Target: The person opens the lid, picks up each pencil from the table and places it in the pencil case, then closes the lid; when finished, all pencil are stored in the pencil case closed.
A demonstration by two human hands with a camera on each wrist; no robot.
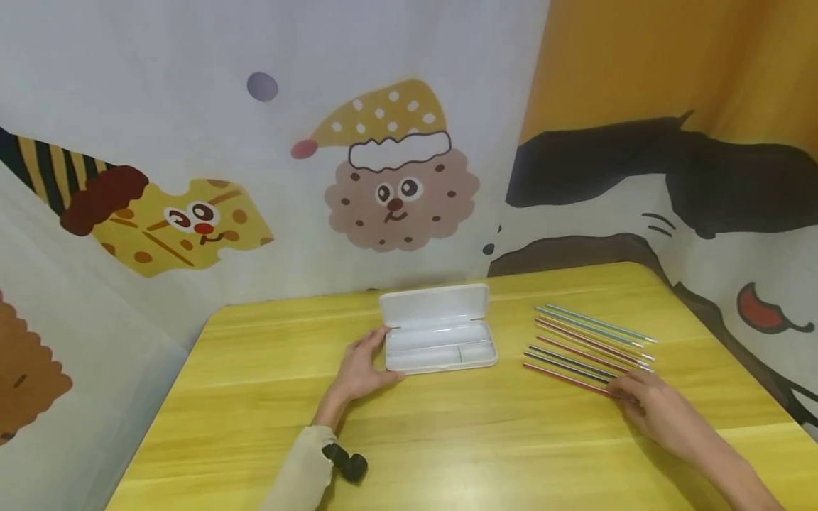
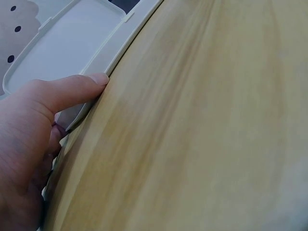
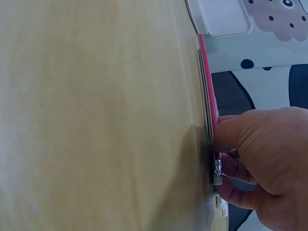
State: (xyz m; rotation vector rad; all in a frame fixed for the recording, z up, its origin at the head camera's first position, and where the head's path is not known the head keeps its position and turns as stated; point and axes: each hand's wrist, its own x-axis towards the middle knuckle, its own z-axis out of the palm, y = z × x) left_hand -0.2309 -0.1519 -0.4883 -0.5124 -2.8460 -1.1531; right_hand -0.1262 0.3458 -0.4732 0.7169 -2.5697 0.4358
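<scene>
An open white case [image 1: 441,349] stands on the table with its lid raised at the back; its compartments look empty. My left hand [image 1: 364,369] holds the case's left end, thumb on the front edge [image 2: 108,72] and fingers at the side. To the right, several pencils [image 1: 584,348] lie side by side, blue, yellow, red and dark. My right hand [image 1: 658,411] pinches the nearest one, a red pencil [image 3: 208,77], near its eraser end. In the right wrist view that end shows between the fingers of the right hand [image 3: 264,159].
The yellow wood-grain table [image 1: 447,440] reaches back to a wall covering [image 1: 287,234] printed with cartoon figures. An orange area [image 1: 677,64] hangs at the upper right. A black object [image 1: 348,465] is at the left sleeve's cuff.
</scene>
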